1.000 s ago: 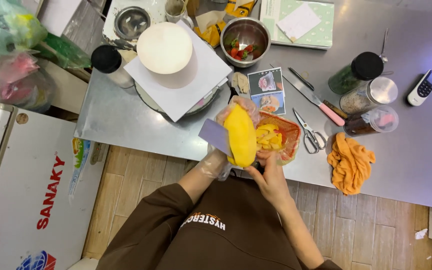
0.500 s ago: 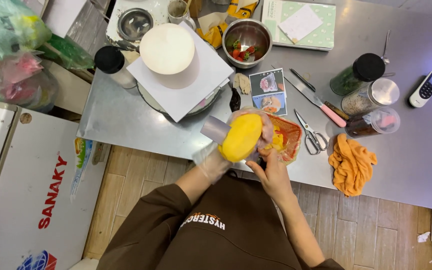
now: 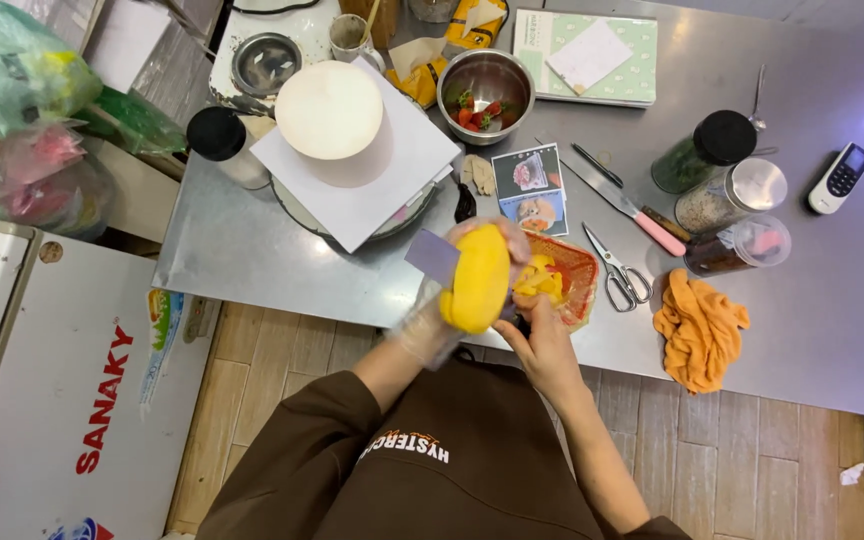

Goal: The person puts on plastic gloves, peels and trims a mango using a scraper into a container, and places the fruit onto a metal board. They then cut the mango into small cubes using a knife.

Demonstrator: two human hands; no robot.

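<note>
- Since the earlier frame, the peeled mango (image 3: 475, 280) is being tilted from near upright to a slant, its upper end now leaning toward the red mesh basket (image 3: 574, 272), while a pale card-like scraper (image 3: 433, 256) is still showing at its upper left.
- Left hand (image 3: 430, 325), in a clear plastic glove, is wrapping under and around the mango, fingers closed on the fruit and holding it above the near edge of the steel table (image 3: 252, 260).
- Right hand (image 3: 542, 335), bare, is working against the mango's right side, fingers bunched close around yellow flesh pieces (image 3: 537, 280); any blade in it is hidden, so the exact hold cannot be told.
- Step in hand, by judgement: flesh is being cut or pulled from the mango over the basket, with pieces collecting there.
- Next move is likely calling for a turn of the fruit to bring an uncut face toward the right hand, with a firm hold, as the fruit looks slippery.
- Nearby, well apart: scissors (image 3: 620, 275), pink-handled knife (image 3: 624, 203), orange cloth (image 3: 700, 330), white cake (image 3: 330, 112), bowl of strawberries (image 3: 485, 85).
</note>
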